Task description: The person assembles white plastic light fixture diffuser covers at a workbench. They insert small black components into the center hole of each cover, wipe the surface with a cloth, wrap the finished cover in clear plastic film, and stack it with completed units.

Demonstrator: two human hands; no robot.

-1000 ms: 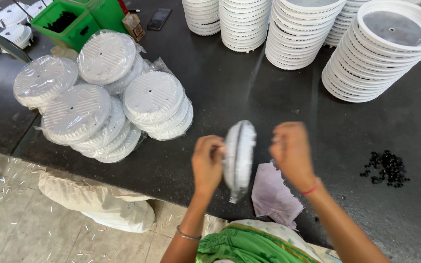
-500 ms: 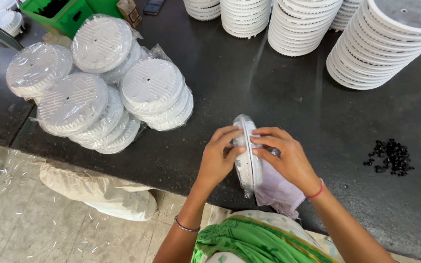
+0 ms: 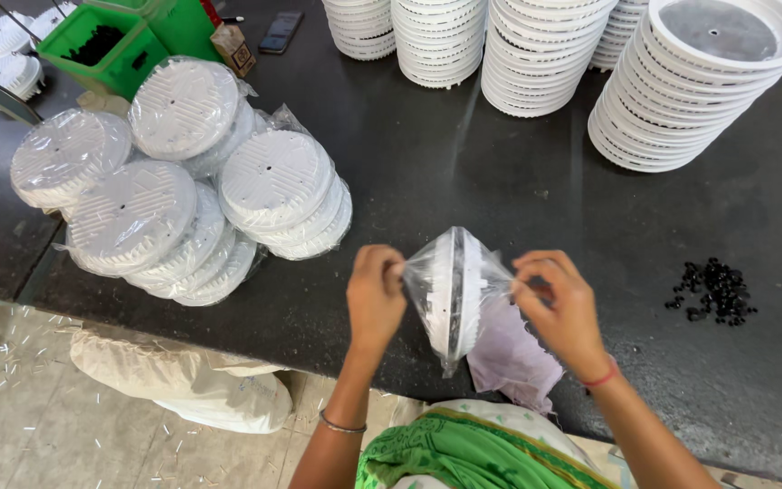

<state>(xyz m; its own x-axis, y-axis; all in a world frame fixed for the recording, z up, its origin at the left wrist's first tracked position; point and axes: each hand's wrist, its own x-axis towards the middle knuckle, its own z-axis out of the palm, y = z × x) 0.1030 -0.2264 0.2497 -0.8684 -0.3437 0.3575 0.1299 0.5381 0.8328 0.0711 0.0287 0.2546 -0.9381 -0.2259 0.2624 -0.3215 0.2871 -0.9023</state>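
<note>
Green cloth: nearest the camera, on the person's lap, below the tabletop edge.
Left hand: grip pinched closed on the left corner of the clear bag.
Right hand: grip pinched closed on the bag's right corner, pulling the film taut.
Clear bag: stretched between both hands, around the disc.
White disc: round plastic part, held on edge above the near tabletop edge, inside the bag; the bag looks not yet closed off.
Pale cloth: lies on the tabletop just under the disc.
Tabletop: dark, bears all stock.
Bagged discs: a heap to the left, each in film; judged the finished share.
Black bits: small loose pile to the right, well apart from the hands.
Green bin: far left, dark pieces inside.
Unbagged stacks: tall white columns along the far side; judged the share left, much larger than the wrapped heap.
Floor: tiled, littered, with a pale sack.
</note>
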